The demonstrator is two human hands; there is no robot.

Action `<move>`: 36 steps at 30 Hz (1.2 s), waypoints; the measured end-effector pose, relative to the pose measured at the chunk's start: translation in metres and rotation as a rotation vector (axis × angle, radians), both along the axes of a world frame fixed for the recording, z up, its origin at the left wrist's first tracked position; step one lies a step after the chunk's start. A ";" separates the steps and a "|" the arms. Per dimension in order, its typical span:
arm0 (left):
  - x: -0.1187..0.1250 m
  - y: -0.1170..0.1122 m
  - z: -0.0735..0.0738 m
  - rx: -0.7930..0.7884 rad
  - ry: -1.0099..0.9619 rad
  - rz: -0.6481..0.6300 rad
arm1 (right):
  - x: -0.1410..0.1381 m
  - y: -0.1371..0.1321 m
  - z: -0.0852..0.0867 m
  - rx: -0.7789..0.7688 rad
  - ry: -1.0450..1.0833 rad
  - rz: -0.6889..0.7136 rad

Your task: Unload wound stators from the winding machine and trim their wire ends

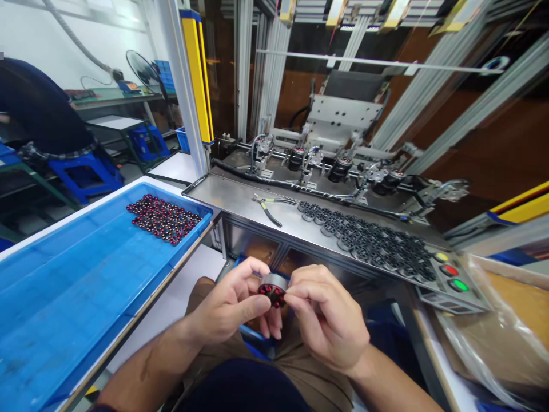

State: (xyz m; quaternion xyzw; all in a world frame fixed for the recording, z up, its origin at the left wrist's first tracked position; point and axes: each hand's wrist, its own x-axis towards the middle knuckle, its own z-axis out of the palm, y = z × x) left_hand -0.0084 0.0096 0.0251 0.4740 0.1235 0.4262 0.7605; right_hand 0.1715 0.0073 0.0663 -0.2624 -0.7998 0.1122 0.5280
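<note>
Both hands meet over my lap around a small round motor part (273,288), a silver ring with red-wound coils inside. My left hand (234,306) wraps its fingers round the part from the left. My right hand (328,317) pinches its right edge with thumb and forefinger. A cluster of the same red-wound stators (163,217) lies at the far end of a blue tray (64,297) on my left. Several black round housings (369,240) lie in rows on the steel bench (240,200) ahead.
Pliers (270,207) lie on the bench. Behind them stands a machine fixture (338,149) with motors and cables. Yellow, red and green buttons (450,270) sit on a panel at right. A plastic-lined carton (510,320) is far right. Another person's back (38,109) shows at far left.
</note>
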 end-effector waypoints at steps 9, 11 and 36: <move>0.005 0.000 0.008 0.051 -0.182 0.296 | -0.005 0.004 0.004 -0.171 0.096 -0.042; 0.006 0.001 0.009 0.010 -0.237 0.290 | -0.003 0.005 0.005 -0.146 0.090 -0.002; 0.008 0.000 0.007 -0.015 -0.050 0.117 | 0.026 0.013 0.029 -0.031 -0.120 0.153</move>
